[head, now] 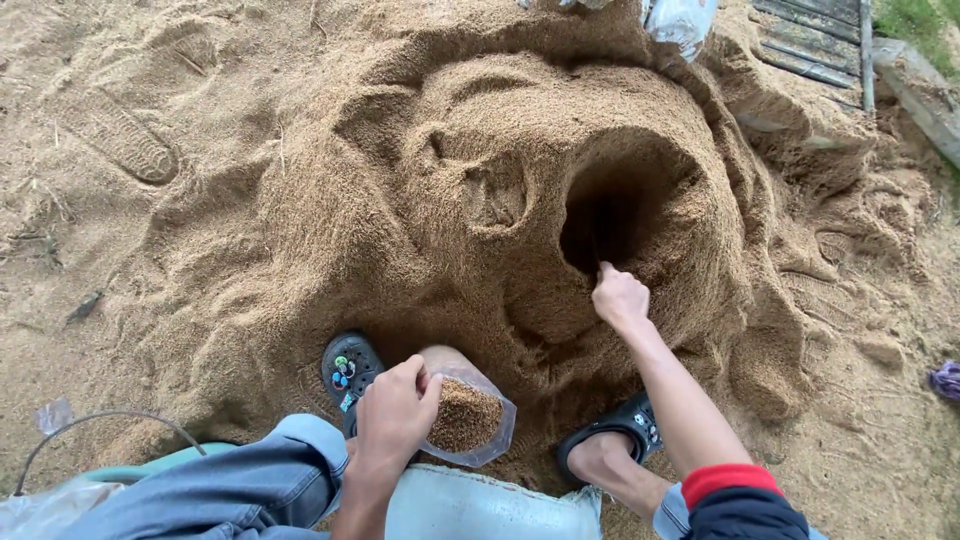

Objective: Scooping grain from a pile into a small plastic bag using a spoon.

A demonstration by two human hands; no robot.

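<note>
Clutching a clear cup [468, 420] of sawdust, the left hand [392, 415] waits outdoors while the right hand [620, 297], fingers curled, scrapes the sawdust mound [330, 220] beyond.

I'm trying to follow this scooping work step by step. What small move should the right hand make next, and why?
Probably scoop a handful from the hollow and carry it back to the clear plastic bag. The right hand is at the hollow's lower edge in the sawdust-like heap, while the left hand holds the bag open, only partly filled.
</note>
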